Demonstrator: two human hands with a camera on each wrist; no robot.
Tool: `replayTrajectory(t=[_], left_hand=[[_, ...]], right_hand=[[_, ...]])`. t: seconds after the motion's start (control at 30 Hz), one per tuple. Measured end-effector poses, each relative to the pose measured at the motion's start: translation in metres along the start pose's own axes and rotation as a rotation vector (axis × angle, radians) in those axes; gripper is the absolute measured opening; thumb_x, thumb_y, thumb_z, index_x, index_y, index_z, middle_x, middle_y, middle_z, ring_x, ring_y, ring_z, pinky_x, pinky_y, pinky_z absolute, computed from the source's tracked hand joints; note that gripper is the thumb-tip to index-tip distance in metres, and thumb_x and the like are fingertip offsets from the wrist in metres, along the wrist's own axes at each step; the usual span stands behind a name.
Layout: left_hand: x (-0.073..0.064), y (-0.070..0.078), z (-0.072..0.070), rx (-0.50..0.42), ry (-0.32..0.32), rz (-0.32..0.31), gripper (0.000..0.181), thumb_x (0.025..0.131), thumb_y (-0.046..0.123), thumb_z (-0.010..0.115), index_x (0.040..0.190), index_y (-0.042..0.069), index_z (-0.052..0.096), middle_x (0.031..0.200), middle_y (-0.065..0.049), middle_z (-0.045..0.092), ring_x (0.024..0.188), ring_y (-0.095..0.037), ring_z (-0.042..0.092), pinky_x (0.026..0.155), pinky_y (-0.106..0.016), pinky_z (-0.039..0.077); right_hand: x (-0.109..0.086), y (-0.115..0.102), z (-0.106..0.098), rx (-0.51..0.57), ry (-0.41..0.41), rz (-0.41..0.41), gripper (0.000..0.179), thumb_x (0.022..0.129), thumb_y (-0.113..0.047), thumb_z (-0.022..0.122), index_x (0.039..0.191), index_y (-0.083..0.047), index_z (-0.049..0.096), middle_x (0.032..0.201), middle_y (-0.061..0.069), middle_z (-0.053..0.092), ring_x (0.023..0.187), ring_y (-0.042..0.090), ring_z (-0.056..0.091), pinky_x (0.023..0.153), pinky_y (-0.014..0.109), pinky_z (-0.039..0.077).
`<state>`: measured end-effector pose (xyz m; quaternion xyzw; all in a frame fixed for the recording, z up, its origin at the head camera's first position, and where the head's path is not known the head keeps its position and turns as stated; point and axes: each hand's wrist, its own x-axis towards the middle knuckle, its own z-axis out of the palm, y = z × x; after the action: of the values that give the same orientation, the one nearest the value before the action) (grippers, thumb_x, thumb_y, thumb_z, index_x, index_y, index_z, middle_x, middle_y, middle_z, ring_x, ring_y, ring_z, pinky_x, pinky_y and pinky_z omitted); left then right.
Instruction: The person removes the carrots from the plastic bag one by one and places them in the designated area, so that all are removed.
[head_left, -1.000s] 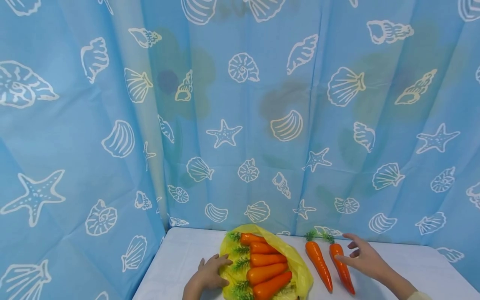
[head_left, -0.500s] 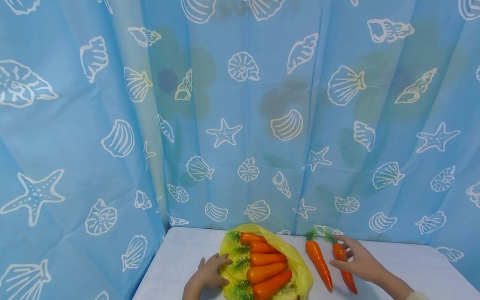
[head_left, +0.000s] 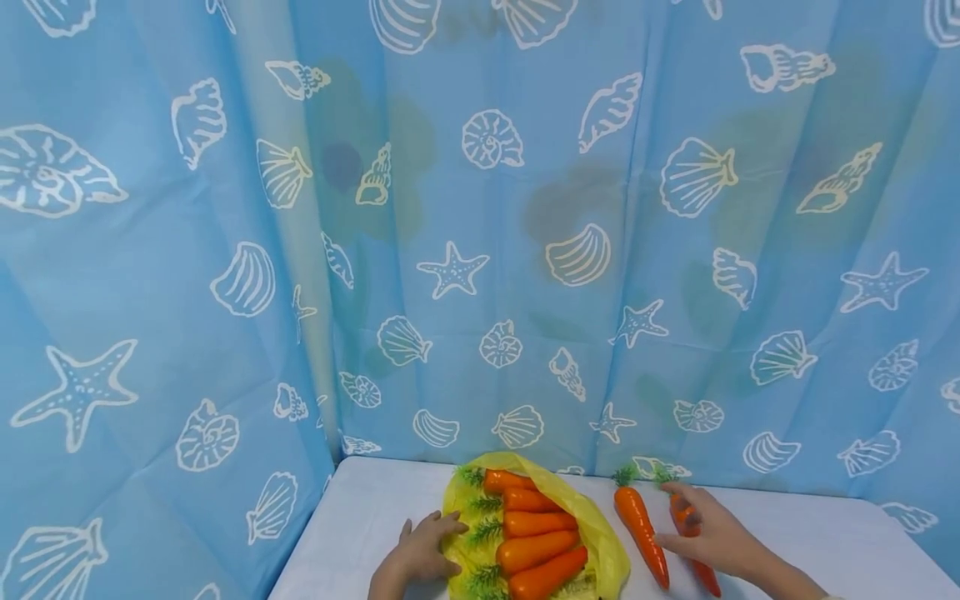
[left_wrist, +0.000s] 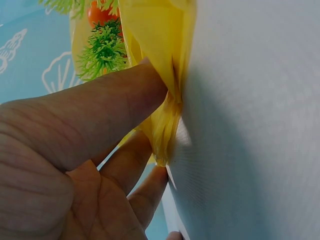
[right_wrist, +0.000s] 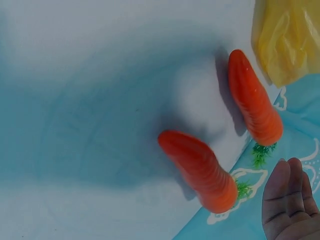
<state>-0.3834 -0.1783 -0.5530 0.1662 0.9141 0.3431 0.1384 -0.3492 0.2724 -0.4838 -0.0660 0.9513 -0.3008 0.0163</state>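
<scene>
Five-fingered and low in the head view, my left hand (head_left: 422, 550) holds the left edge of a yellow plastic bag (head_left: 609, 554). In the left wrist view its thumb (left_wrist: 100, 112) goes behind a fold of the bag, and the fingertips meet the gathered plastic. On the bag lies a row of several orange carrots (head_left: 536, 523) with green tops. Over the rightmost carrot (head_left: 705, 575) hovers my right hand (head_left: 712, 537), thumb and fingers apart, partly covering it. The right wrist view shows a gap between this carrot and the fingers. Another carrot (head_left: 641, 533) lies beside it.
A white table (head_left: 360, 508) bears everything. Behind it and to the left hang blue curtains (head_left: 487, 225) printed with white shells and starfish. The two loose carrots lie to the right of the bag, close to the table's far edge.
My right hand has shifted slightly left and down, covering more of the rightmost carrot, whose tip now lies a little further right. My left hand stays at the bag.
</scene>
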Motion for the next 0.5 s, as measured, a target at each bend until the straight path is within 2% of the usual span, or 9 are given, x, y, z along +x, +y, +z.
replayTrajectory(t=[0.1,0.3,0.5], left_hand=[[0.000,-0.003,0.001,-0.001,0.002,-0.001,0.049,0.079,0.022,0.080,0.126,0.021,0.067,0.149,-0.011,0.050,0.143,-0.047,0.031,0.111,-0.078,0.004],[-0.007,0.005,-0.003,0.017,-0.017,0.010,0.050,0.081,0.021,0.079,0.129,0.019,0.065,0.151,-0.012,0.048,0.143,-0.049,0.030,0.110,-0.079,0.003],[-0.010,0.014,-0.006,0.022,-0.009,0.026,0.049,0.081,0.015,0.079,0.127,0.014,0.065,0.150,-0.015,0.049,0.142,-0.050,0.031,0.109,-0.080,0.005]], right_hand=[[-0.001,-0.005,0.002,0.010,-0.003,-0.006,0.082,0.076,-0.043,0.082,0.140,-0.005,0.047,0.112,0.012,0.059,0.093,0.021,0.058,0.077,0.041,0.058],[-0.002,-0.013,0.008,0.054,-0.011,0.023,0.083,0.075,-0.042,0.084,0.141,-0.008,0.047,0.113,0.013,0.059,0.091,0.020,0.060,0.076,0.039,0.059],[-0.005,-0.021,0.010,0.092,-0.023,-0.024,0.081,0.076,-0.039,0.083,0.140,-0.006,0.047,0.113,0.015,0.059,0.086,0.018,0.060,0.071,0.035,0.056]])
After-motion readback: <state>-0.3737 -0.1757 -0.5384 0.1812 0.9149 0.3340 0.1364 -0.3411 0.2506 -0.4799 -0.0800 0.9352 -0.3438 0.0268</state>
